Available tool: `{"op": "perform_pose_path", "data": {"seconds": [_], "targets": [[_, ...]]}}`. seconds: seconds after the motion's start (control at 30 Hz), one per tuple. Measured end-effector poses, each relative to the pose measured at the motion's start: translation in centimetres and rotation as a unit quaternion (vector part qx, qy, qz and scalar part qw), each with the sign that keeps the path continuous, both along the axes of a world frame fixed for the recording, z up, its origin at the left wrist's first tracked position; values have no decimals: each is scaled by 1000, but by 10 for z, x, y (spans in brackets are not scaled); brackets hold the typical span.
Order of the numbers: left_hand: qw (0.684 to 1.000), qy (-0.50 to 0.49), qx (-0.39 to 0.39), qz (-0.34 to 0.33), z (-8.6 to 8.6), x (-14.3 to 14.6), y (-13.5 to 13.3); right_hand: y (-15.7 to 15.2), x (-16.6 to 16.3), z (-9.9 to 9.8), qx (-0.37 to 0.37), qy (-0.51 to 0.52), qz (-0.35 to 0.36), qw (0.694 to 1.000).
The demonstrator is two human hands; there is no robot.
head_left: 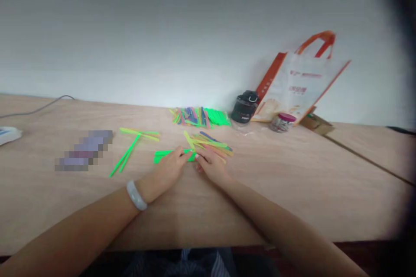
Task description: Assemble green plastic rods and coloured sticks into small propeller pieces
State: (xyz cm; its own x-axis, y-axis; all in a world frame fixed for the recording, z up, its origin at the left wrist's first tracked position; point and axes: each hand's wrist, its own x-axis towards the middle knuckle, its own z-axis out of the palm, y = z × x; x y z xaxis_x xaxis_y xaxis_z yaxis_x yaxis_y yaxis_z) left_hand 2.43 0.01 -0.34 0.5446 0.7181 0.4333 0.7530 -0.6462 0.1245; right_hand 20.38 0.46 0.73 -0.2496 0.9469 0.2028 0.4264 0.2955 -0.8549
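Left hand and right hand, fingertips pinching green strips at the tabletop; even pressure from both should keep edges aligned.

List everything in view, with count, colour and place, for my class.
table: one, pale wood, foreground
wall: one, whitish grey, background
green strips: several, green, front centre
loose strips: several, mixed colours, beyond them
T-shaped strip arrangement: one, yellow and green, centre-left
strip pile: one, multicoloured, back centre
lidded container: one, black, beside bag
bag: one, white and orange, against wall
jar: one, clear with pink lid, before bag
box: one, brown, right of jar
cable: one, grey, back left
unclear object: one, white, left edge
pixelated item: one, purplish, left
bracelet: one, pale, left wrist
left hand, right hand: two, bare, at green strips
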Motion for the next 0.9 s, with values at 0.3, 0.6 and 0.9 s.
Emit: {"op": "perform_pose_path", "data": {"seconds": [0.3, 0.6, 0.9], "targets": [[1000, -14, -7, -9, 1, 0, -2, -5, 2, 5, 124, -79, 15, 989], [996, 46, 3, 78, 32, -11, -5, 3, 2, 2, 127, -74, -36, 988], [929, 135, -66, 337, 52, -89, 25, 5, 10, 6, 144, -98, -65, 983]]}}
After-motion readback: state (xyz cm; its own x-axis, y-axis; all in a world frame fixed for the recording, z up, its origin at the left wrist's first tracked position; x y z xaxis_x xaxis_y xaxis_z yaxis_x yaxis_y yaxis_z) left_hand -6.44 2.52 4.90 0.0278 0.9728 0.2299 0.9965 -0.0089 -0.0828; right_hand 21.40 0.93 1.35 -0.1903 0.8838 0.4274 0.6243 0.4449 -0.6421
